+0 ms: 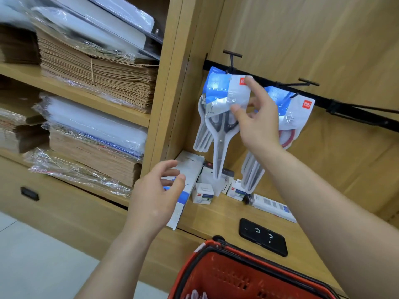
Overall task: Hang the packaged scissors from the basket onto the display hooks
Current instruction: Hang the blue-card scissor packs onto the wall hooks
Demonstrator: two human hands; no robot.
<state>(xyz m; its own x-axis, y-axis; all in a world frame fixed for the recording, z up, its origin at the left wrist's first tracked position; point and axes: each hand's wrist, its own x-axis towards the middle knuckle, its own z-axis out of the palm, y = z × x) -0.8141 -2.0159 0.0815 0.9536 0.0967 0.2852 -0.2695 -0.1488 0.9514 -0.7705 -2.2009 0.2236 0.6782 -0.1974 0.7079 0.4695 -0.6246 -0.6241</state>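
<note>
Right hand (257, 117): you pinch the header card of one pack of packaged scissors (224, 98), with the index fingertip at the card's top edge, the thumb on its lower edge and the other fingers behind it. The card is bowed between the two. The grey-handled scissors hang blade-down below it.

Position: the pack's top sits just under the left display hook (232, 61) on the black rail (323, 100). It is in front of more grey-handled packs (201, 134) hanging there. You cannot tell from this view whether the card's hole is on the hook.

The right display hook (306, 83) carries packs with red-handled scissors (299, 113), partly hidden behind your right wrist.

Left hand (159, 190): it is lower and holds nothing, with the fingers loosely curled and spread. It is in front of a white-and-blue carton (190, 160) that stands on the wooden shelf (216, 214).

Also on that shelf are small white boxes (203, 193) and a flat black device (263, 237).

The red basket (216, 275) is at the bottom of the view, below the shelf's front edge.

Left bay: stacks of brown paper (97, 76), partly in plastic wrap.
</note>
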